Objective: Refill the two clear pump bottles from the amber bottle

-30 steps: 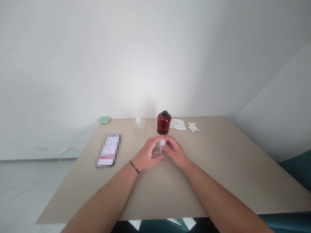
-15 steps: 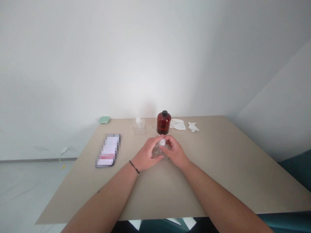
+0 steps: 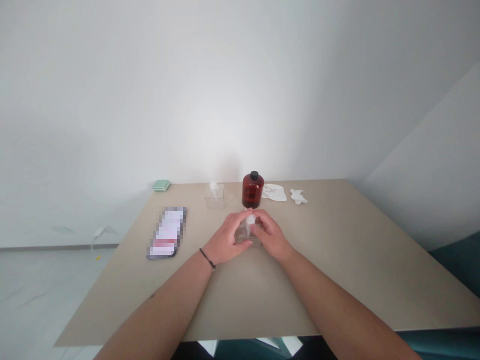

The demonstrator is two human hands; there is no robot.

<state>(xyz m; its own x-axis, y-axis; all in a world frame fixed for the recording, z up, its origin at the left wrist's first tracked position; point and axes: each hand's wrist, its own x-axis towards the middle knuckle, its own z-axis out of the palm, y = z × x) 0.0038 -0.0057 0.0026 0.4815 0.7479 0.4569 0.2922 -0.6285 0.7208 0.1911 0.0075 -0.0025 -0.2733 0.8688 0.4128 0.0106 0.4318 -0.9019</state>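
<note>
- White wall (image 3: 240, 105) stands behind everything on the far side.
- Beige table (image 3: 352, 270), bare on the right and near the person.
- Left hand (image 3: 227, 235), fingers curled round the clear container's left side, thumb along its near side. A loose hold here could let the container twist or slide under pressure from above.
- Right hand (image 3: 273, 237), thumb and fingers pinching the white top; some fingertips are hidden. An uneven push might tip it.
- Phone (image 3: 167, 233), lying left, screen blurred; well apart, though a spill running left could reach it.
- Amber bottle (image 3: 253, 191), black-capped, upright just beyond the hands; a far-ward slip of the fingers could knock it.
- Clear container (image 3: 242, 235), mid-table between both hands; contents cannot be told.
- Second clear container (image 3: 215, 197), far left of the bottle.
- Flat tissue (image 3: 275, 192), far right.
- Crumpled tissue (image 3: 299, 196), farther right.
- Green case (image 3: 161, 185), far left corner.
- White top (image 3: 250, 220), partly covered by the right thumb.
</note>
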